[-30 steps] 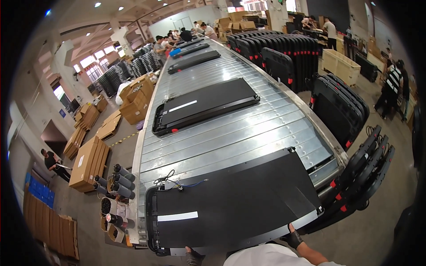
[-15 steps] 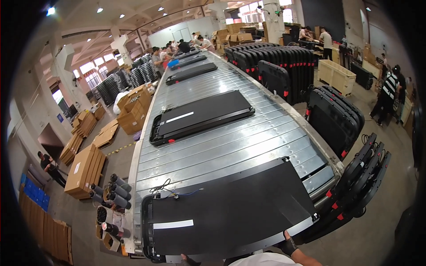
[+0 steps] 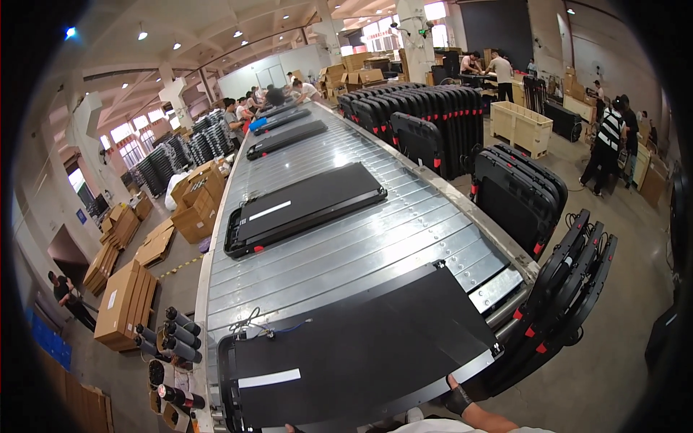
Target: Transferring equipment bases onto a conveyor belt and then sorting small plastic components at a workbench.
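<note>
- Treadmill deck (image 3: 368,346): lies at the slatted conveyor's (image 3: 317,267) near end; any print on its white strip (image 3: 269,378) is illegible.
- Right hand (image 3: 456,397): grasps the deck's near edge.
- Left hand (image 3: 290,429): mostly cropped; grip cannot be told.

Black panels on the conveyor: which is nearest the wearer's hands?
The near-end panel, with the right hand at its near edge; the other panels lie farther up the conveyor.

The right hand (image 3: 456,398) is wearing a dark, close-fitting glove (image 3: 455,403) with a wrist cuff, which is leaving the thumb (image 3: 452,382) uncovered; the forearm (image 3: 485,418) is showing bare. A white garment (image 3: 451,426) is appearing below. The left hand (image 3: 290,429) is mostly lying outside view.
</note>
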`<action>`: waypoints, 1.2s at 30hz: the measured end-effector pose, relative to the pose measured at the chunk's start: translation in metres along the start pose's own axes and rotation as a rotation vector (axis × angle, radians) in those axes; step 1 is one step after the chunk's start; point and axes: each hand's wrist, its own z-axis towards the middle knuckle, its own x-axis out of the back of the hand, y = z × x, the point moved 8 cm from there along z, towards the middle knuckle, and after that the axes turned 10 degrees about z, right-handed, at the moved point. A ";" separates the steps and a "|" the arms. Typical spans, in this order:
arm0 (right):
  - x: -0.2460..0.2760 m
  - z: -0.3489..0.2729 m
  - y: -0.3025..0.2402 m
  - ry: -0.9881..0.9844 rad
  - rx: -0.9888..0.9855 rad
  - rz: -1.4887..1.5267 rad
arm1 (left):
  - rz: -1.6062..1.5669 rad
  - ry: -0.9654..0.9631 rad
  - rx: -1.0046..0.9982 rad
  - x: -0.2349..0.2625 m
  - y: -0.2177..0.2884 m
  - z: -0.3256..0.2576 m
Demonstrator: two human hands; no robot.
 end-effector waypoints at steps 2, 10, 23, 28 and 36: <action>-0.006 -0.003 -0.007 -0.012 0.059 0.179 | -0.226 0.020 0.133 -0.017 0.004 0.015; -0.001 0.009 -0.004 0.041 0.007 0.291 | -0.658 -0.109 0.111 -0.054 0.039 0.010; -0.009 -0.054 0.000 0.119 -0.021 0.238 | -0.622 -0.034 0.232 -0.044 0.029 -0.029; 0.015 -0.055 -0.010 0.138 0.026 0.129 | -0.573 -0.059 0.241 -0.061 0.023 -0.046; 0.028 -0.039 -0.010 0.119 0.083 -0.029 | -0.604 0.010 0.266 -0.054 0.011 -0.035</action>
